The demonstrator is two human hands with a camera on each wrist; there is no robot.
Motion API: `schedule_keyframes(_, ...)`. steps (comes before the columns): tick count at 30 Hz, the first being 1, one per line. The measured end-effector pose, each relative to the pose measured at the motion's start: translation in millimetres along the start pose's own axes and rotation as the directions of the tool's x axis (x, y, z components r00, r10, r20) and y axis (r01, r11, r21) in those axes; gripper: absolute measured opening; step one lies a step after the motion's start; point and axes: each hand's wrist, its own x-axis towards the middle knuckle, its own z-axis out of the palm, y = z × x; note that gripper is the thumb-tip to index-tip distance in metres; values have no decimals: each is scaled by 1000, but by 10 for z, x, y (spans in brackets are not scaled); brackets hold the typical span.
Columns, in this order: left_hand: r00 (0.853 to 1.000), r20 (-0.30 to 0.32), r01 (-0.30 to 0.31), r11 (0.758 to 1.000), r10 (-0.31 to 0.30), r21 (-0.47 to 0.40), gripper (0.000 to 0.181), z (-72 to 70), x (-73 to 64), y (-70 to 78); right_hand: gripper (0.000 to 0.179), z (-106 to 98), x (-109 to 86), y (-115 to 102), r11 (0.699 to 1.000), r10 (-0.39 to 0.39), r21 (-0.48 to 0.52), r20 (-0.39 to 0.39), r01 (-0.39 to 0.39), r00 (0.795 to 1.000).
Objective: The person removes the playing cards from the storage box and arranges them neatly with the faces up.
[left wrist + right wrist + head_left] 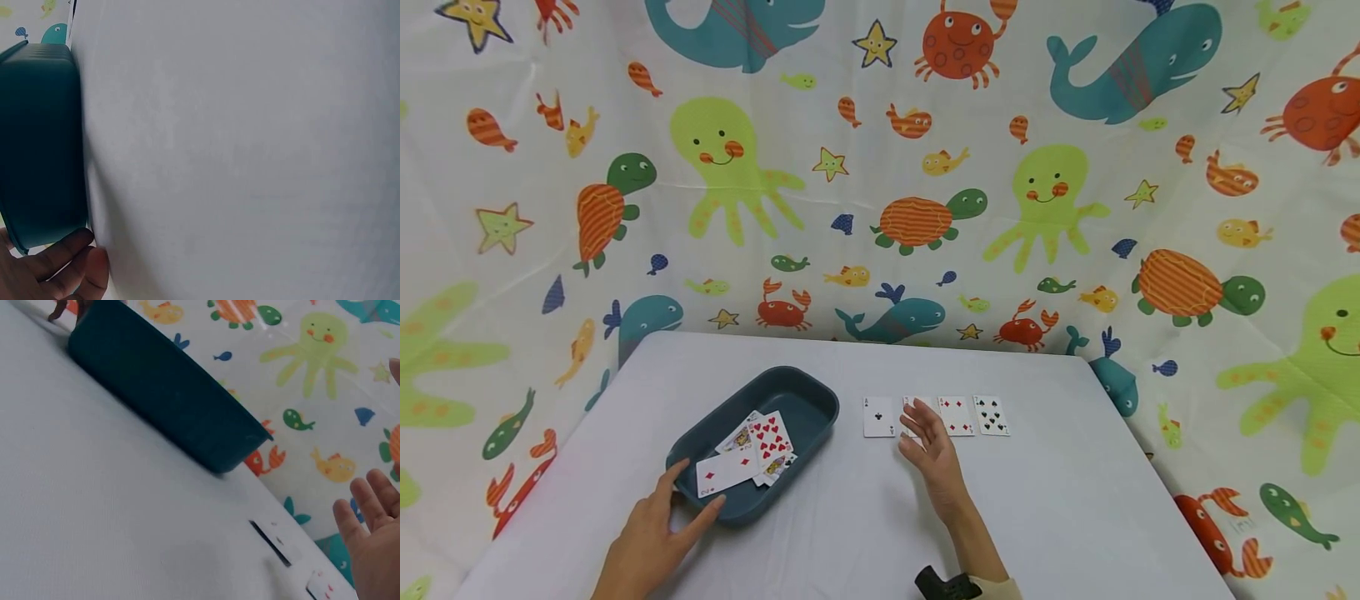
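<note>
My left hand (651, 533) holds the near-left end of a dark teal plastic tub (805, 383), with its thumb and index finger at the rim. Other fingers curl against the outer wall in the left wrist view. Inside the tub lie several loose, overlapping face-up playing cards, among them a two of diamonds (722, 473) and a hearts card (772, 442). My right hand (938, 462) hovers with fingers spread, nothing in them, and partly hides one card in a row. That row includes an ace of clubs (878, 417), a diamonds card (957, 416) and a spades card (992, 415).
A white cloth covers the table (1060, 500). Behind and beside it hangs a curtain (880, 125) printed with sea animals. My right wrist wears a black strapped device (949, 585).
</note>
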Motion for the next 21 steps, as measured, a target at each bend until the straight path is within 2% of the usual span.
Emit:
schedule_keyframes(11,1000,-5,-10,1000,10,-5,112,-5,-9,7,68,405,11,-13,996,-26,87,57,21,998)
schedule_keyframes(21,1000,3,7,1000,-7,0,111,-10,8,17,74,946,62,-14,994,-33,110,176,13,984)
